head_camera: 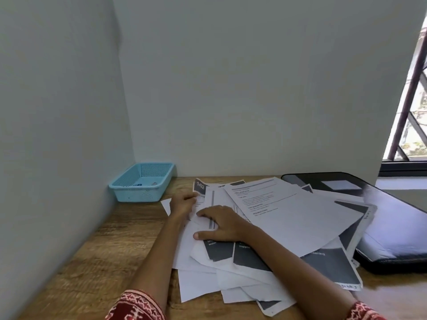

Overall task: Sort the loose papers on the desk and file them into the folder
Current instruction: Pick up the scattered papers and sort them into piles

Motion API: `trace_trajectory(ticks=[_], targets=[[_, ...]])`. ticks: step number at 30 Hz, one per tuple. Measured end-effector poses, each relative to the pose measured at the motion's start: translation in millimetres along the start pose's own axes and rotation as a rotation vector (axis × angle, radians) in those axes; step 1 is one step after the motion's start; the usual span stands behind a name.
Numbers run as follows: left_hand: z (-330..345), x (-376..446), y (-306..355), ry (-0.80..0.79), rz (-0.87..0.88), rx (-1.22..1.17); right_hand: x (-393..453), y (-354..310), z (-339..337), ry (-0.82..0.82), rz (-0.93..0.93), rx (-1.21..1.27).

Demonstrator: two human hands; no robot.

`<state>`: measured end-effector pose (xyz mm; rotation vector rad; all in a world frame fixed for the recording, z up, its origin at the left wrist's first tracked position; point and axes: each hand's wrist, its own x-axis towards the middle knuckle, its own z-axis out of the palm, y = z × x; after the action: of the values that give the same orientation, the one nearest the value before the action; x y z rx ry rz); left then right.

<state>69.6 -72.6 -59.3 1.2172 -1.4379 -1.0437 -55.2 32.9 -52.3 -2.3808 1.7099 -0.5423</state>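
Right hand [219, 224] flat on papers [288, 218], left hand [182, 203] grip unclear, folder [392, 227] half-buried

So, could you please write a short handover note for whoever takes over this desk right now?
Left hand: at the pile's far left edge, fingers curled on a sheet's edge.
Right hand: flat, pressing on the papers.
Papers: one loose overlapping heap mid-desk, some lapping onto the folder, which lies closed at the right. Blue basket sits in the far left corner.
Done: nothing visibly filed.
Left: sort the heap, open the folder, file the sheets.
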Motion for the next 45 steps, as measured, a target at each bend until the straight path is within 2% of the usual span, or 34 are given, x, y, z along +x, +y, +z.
trace_trajectory(ticks=[4, 9, 14, 16, 21, 27, 31, 36, 39, 42, 45], targets=[[-1.1, -2.6, -2.5, 0.096, 0.051, -0.006, 4.2, -0.4, 5.0, 0.026, 0.015, -0.034], [2.6, -21.4, 18.0, 0.234, 0.28, -0.029, 10.5, 3.7, 14.6, 0.129, 0.076, -0.044], [-17.4, -30.3, 30.1, 0.498, 0.44, -0.04, 7.2, 14.9, 13.0, 0.117, 0.172, -0.093], [-25.6, -31.8, 33.0, 0.585, 0.474, -0.057, 5.6, 19.4, 11.5, 0.114, 0.221, -0.104], [-38.4, -42.4, 36.8, 0.674, 0.564, -0.061, 3.3, 23.1, 11.2, 0.143, 0.288, -0.131], [-74.6, -48.5, 57.3, 0.823, 0.567, -0.103, -0.2, 18.3, 5.3, 0.136, 0.309, -0.105], [-112.8, -59.2, 86.1, 0.909, 0.539, -0.104, -6.3, 14.1, -5.4, 0.14, 0.278, 0.096], [-156.0, -74.8, 104.7, 0.961, 0.529, -0.084, -5.0, -8.8, -25.2, 0.434, 0.157, 0.492], [-167.9, -80.0, 105.4, 0.951, 0.503, -0.093, -6.5, -35.3, -29.9, 0.413, 0.107, 0.666], [-171.1, -85.6, 106.3, 0.944, 0.47, -0.088, -7.0, -56.3, -24.7, 0.374, 0.061, 0.705], [-173.2, -91.5, 107.6, 0.937, 0.462, -0.061, -8.5, -70.9, -27.4, 0.408, 0.053, 0.755]])
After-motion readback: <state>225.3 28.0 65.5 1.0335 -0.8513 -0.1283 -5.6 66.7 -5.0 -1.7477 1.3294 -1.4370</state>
